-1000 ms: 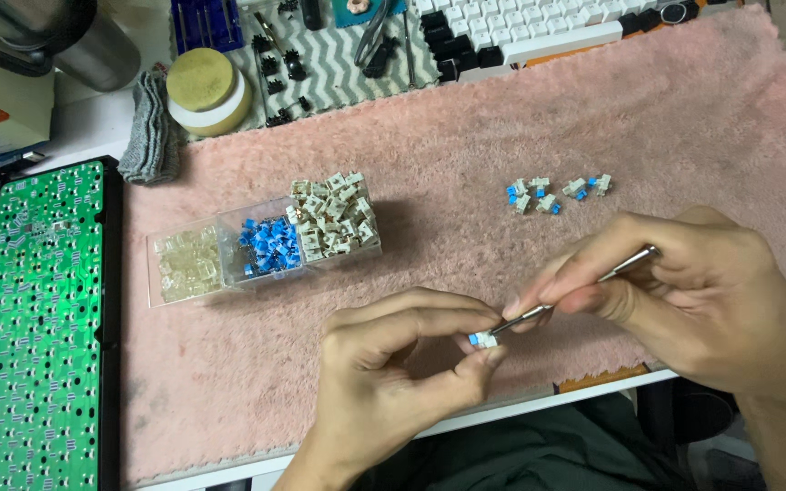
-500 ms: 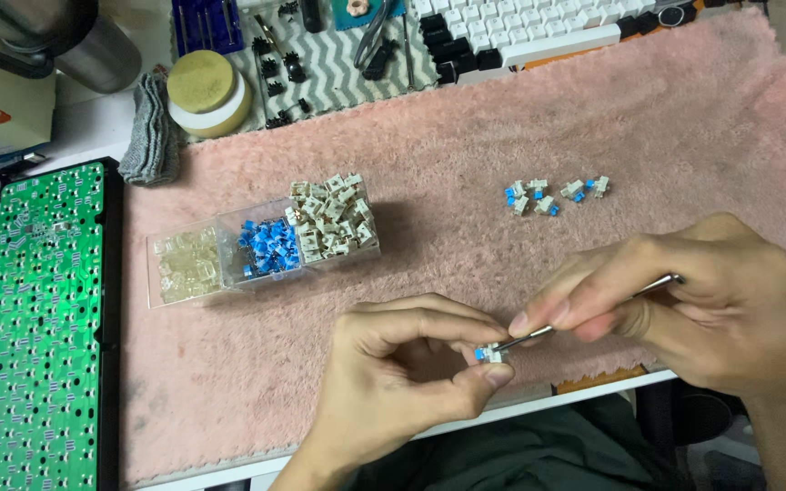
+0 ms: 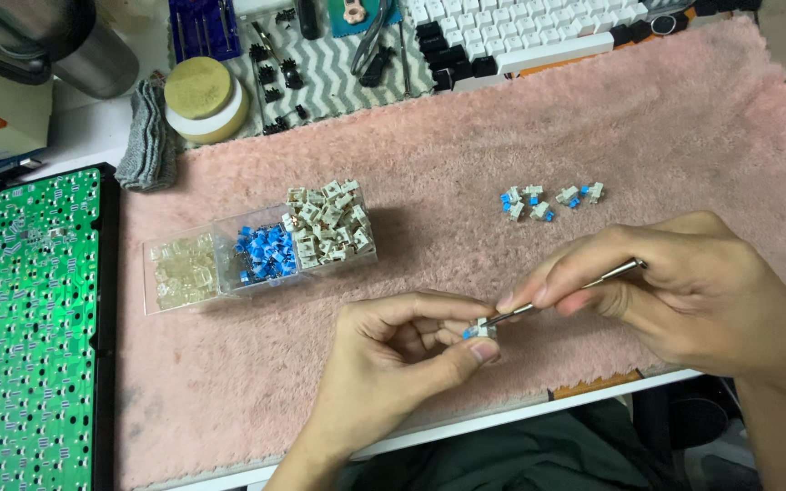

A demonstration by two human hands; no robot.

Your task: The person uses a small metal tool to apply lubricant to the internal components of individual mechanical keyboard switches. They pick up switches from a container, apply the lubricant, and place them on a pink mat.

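The left hand point(image 3: 393, 359) is curled tight, thumb and fingers pinched on a small keyboard switch point(image 3: 481, 331), white with a bit of blue showing, held just above the near edge of the pink mat point(image 3: 593, 118). The right hand point(image 3: 684, 291) is closed in a pen-like grip round a slim metal tool point(image 3: 575, 291), whose tip touches the top of the switch; whether it is tweezers or a pick I cannot tell from here.

Further back on the mat, well apart from both hands, lies a small cluster of loose switches point(image 3: 543, 202), white and blue. To the left sits a clear plastic box point(image 3: 256, 250) with three compartments: clear pieces at the left, blue pieces in the middle, beige housings heaped at the right. A green circuit board point(image 3: 34, 336) lies off the mat's left edge, and a white keyboard point(image 3: 511, 32) rests at the far side.

The risk, as I judge it, is the grip: the part is tiny and held close to the table edge, so a slip of the tool could flick it to the floor. Too much force could also bend something inside it.
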